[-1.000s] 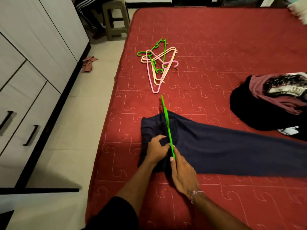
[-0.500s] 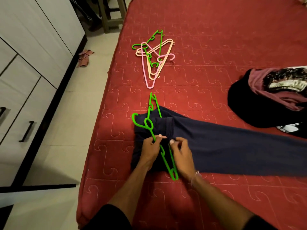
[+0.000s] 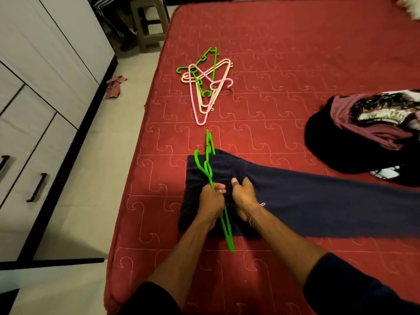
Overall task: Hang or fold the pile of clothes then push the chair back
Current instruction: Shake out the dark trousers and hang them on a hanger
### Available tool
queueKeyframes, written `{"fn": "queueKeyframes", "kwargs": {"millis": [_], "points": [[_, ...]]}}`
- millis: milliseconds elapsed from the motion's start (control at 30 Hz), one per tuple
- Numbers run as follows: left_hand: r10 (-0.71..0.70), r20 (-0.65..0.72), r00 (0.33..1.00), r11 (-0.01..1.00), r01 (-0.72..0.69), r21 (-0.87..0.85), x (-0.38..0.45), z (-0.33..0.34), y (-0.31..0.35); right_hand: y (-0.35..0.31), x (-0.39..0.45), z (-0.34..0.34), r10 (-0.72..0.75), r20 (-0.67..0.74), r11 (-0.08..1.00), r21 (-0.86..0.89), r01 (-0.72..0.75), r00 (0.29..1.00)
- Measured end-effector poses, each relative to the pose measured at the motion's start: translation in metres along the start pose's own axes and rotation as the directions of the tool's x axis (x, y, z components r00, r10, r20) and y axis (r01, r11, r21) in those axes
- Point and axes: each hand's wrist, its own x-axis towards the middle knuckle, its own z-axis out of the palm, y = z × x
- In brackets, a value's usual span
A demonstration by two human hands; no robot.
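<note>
Dark navy trousers (image 3: 318,208) lie stretched across the red bed (image 3: 295,64), their folded end near the left edge. A green hanger (image 3: 227,233) stands on edge over that end, hook pointing left. My left hand (image 3: 211,201) grips the hanger's bar. My right hand (image 3: 243,196) pinches the navy fabric beside it, thumb up. A pile of clothes (image 3: 368,137), black, maroon and patterned, sits at the right of the bed.
Several spare hangers (image 3: 204,87), pink, peach and green, lie heaped further up the bed. A white wardrobe with black handles (image 3: 36,187) lines the left. A stool (image 3: 147,21) stands on the floor at the back, and a small reddish cloth (image 3: 113,86) lies near the wardrobe.
The hanger turned from edge-on to showing its hook, then tilted up on edge over the trousers' end. Both hands closed in, left onto the hanger, right onto the fabric.
</note>
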Motion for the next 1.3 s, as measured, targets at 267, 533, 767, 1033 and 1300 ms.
{"fn": "queueKeyframes", "kwargs": {"millis": [267, 533, 767, 1033, 1300], "points": [[-0.075, -0.013, 0.997, 0.975, 0.071, -0.210, -0.018, -0.003, 0.004, -0.003, 0.000, -0.051, -0.071, -0.121, 0.990, -0.132, 0.055, 0.990], [0.004, -0.224, 0.974, 0.993, -0.031, -0.117, 0.003, 0.000, -0.011, -0.023, -0.003, -0.085, -0.105, -0.218, 0.958, -0.284, 0.040, 0.970], [0.115, -0.233, 0.966, 0.993, -0.119, 0.000, -0.018, 0.008, 0.026, -0.046, -0.026, -0.169, -0.366, -0.347, 0.824, -0.552, 0.128, 0.864], [0.113, -0.166, 0.980, 0.994, -0.113, 0.007, -0.041, 0.087, 0.043, -0.046, -0.018, -0.293, -0.460, -0.327, 0.745, -0.647, 0.159, 0.826], [0.162, -0.137, 0.977, 0.983, -0.148, 0.111, -0.055, 0.167, 0.049, -0.047, 0.007, -0.438, -0.353, -0.385, 0.685, -0.727, -0.044, 0.853]]}}
